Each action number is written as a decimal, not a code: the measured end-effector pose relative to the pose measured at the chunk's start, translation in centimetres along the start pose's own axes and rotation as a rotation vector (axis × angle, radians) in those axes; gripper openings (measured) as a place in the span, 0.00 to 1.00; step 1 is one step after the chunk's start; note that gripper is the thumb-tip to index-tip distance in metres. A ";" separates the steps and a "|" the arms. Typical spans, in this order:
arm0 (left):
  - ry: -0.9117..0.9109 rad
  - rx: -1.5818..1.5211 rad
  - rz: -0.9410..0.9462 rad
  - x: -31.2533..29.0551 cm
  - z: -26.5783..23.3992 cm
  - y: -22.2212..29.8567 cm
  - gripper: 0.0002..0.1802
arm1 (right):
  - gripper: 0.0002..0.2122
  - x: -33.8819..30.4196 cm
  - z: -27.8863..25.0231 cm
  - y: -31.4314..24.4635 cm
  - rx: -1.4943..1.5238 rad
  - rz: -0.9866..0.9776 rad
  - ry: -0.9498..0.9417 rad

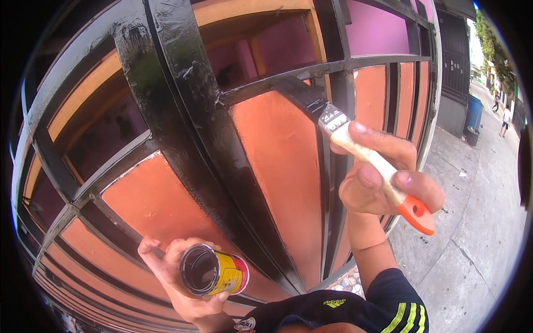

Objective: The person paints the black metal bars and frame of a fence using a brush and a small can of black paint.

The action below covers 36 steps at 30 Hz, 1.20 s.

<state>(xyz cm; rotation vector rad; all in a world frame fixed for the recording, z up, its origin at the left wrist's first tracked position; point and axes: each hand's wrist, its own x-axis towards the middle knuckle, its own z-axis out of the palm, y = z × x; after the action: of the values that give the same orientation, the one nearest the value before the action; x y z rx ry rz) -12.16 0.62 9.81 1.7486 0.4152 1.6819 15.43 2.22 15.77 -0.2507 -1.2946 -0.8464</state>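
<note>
My right hand [383, 172] grips a paintbrush [369, 152] by its pale wooden handle, which ends in an orange tip. The brush's black, paint-coated bristles touch the dark horizontal bar [250, 89] of a metal gate. Lower down, my left hand [183, 283] is wrapped round a small yellow and red paint can [230, 273], tilted so its open mouth shows. Dark paint coats the can's rim and inside. Glossy black covers the gate's thick middle posts [180, 83], and orange panels [277, 161] fill the spaces between the bars.
Through the upper gate openings show purple walls [377, 30] and orange-yellow frames. A grey pavement [455, 222] runs along the right. Farther off stand a blue barrel [473, 115] and a dark gate [452, 61]. Two people walk in the distant street.
</note>
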 end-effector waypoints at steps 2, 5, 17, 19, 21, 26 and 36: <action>0.000 0.000 0.009 0.1 0.0 -0.2 0.57 | 0.14 0.1 -0.5 0.3 -0.123 0.028 -0.001; -0.001 -0.009 0.006 0.2 0.1 -0.5 0.57 | 0.16 0.0 -0.4 2.4 -0.088 0.052 0.299; -0.015 0.028 0.003 0.2 0.2 -0.4 0.58 | 0.18 -0.9 0.6 -2.0 0.144 0.089 -0.041; -0.024 0.036 -0.003 0.3 0.3 -0.4 0.58 | 0.16 -0.8 0.8 -2.1 0.090 0.113 -0.030; -0.019 0.038 0.002 0.2 0.1 -0.3 0.58 | 0.15 -0.8 1.2 -1.4 0.153 0.090 0.030; -0.006 0.018 -0.011 0.2 0.5 0.1 0.58 | 0.14 0.2 0.5 2.0 -0.048 0.057 0.288; -0.005 0.032 -0.006 0.1 0.4 0.2 0.58 | 0.14 0.1 1.4 -0.5 0.034 0.026 0.067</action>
<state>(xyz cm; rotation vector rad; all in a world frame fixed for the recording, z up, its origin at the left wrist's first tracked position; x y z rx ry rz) -11.78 0.49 10.03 1.7719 0.4470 1.6752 14.02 2.67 16.14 -0.2100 -1.2394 -0.8034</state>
